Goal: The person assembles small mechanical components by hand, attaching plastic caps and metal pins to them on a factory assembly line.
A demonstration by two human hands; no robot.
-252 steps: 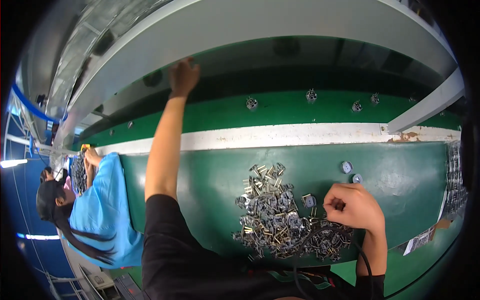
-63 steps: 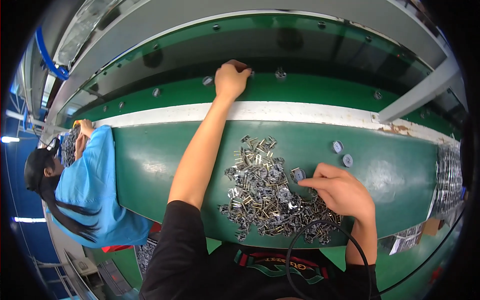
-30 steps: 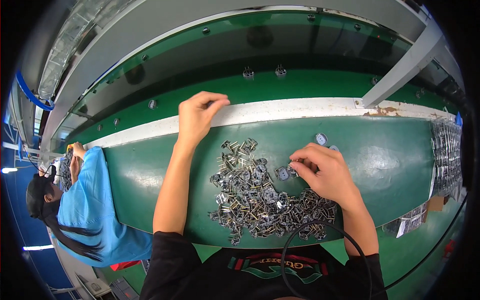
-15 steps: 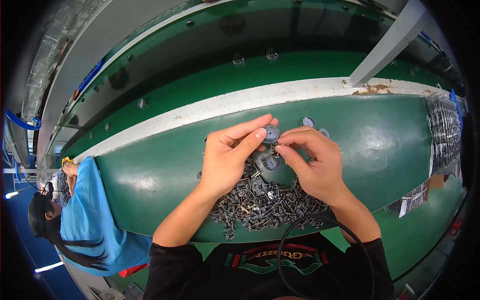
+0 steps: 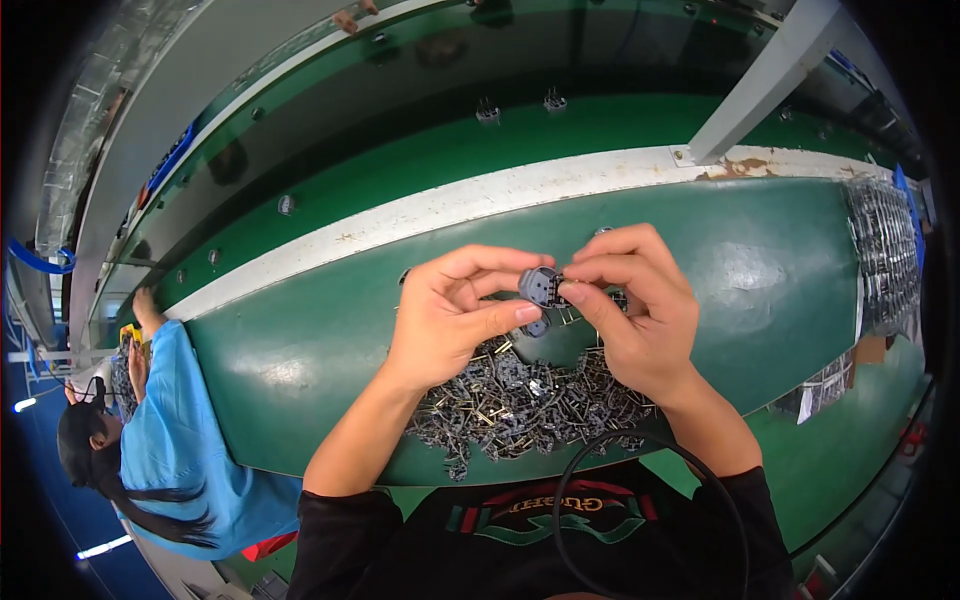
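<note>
Between the thumb and fingers of my left hand [image 5: 432, 318] is a round grey plastic housing [image 5: 535, 284], tilted toward the right. My right hand [image 5: 648, 308] pinches a small black part with metal pins [image 5: 560, 291] against the housing's right side. How far the two are joined is hidden by the fingers. Just under them, another grey round housing [image 5: 538, 327] lies on the green table [image 5: 310, 350]. Closer to my body spreads a heap of small black parts with metal pins [image 5: 530, 405].
Beyond the white rail [image 5: 400, 212] runs a green conveyor belt [image 5: 640, 118] carrying several small parts, with a white post [image 5: 765, 85] on the right. Stacked clear trays [image 5: 885, 255] stand at the right end. A co-worker in blue [image 5: 205, 440] sits at left. A black cable [image 5: 565, 480] loops before me.
The round housing has turned and come down slightly, and the black part now meets its side. My hands have drawn together. The co-worker's arm has reached toward the belt.
</note>
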